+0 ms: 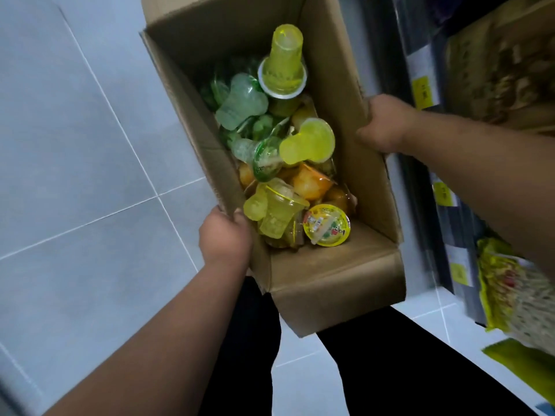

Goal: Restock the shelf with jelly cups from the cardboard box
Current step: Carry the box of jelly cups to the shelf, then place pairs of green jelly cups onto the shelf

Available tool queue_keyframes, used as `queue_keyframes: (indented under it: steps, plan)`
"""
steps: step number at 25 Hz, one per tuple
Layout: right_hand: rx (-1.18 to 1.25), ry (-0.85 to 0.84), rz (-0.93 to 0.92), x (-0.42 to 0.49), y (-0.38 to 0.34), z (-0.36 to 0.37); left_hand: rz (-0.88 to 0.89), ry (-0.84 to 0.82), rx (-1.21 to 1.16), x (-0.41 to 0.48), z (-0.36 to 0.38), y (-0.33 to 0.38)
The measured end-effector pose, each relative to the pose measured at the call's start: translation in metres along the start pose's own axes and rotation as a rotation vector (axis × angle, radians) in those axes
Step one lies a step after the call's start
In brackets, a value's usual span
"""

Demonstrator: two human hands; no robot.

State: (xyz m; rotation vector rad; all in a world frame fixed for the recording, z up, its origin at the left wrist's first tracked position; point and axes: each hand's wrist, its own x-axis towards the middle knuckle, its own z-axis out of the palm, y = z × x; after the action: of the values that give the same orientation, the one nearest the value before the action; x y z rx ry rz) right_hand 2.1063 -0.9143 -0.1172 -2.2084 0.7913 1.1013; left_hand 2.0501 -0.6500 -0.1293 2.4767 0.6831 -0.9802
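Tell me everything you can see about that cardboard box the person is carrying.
The cardboard box is plain brown corrugated card, long and narrow, its top flaps open. It is held tilted above a pale tiled floor, the left hand gripping one long wall and the right hand the opposite one. Loose jelly cups, green, yellow and orange, are heaped inside; its near end shows bare card.

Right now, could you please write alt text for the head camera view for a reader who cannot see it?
Two bare hands hold an open cardboard box above a tiled floor, the left hand on its left wall, the right hand on its right wall. Inside lie jumbled yellow, green and orange jelly cups; stocked shelves stand at right.
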Motion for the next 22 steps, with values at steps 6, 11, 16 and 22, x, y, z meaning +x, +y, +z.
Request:
queue_keyframes:
  steps: [6, 11, 16, 22]
  plan:
    - [-0.337, 0.028, 0.000, -0.035, -0.010, -0.012, 0.024, -0.247, 0.041, -0.027, -0.036, 0.016]
    - [0.003, 0.171, 0.024, -0.126, -0.015, -0.012, 0.287, -0.302, 0.275, -0.074, -0.097, 0.067]
    - [0.131, 0.070, 0.075, -0.157, -0.008, 0.025, 0.474, -0.373, 0.469, -0.065, -0.103, 0.116]
    - [0.300, 0.079, 0.285, -0.124, -0.010, 0.104, 0.566, -0.517, 0.798, -0.014, -0.066, 0.104]
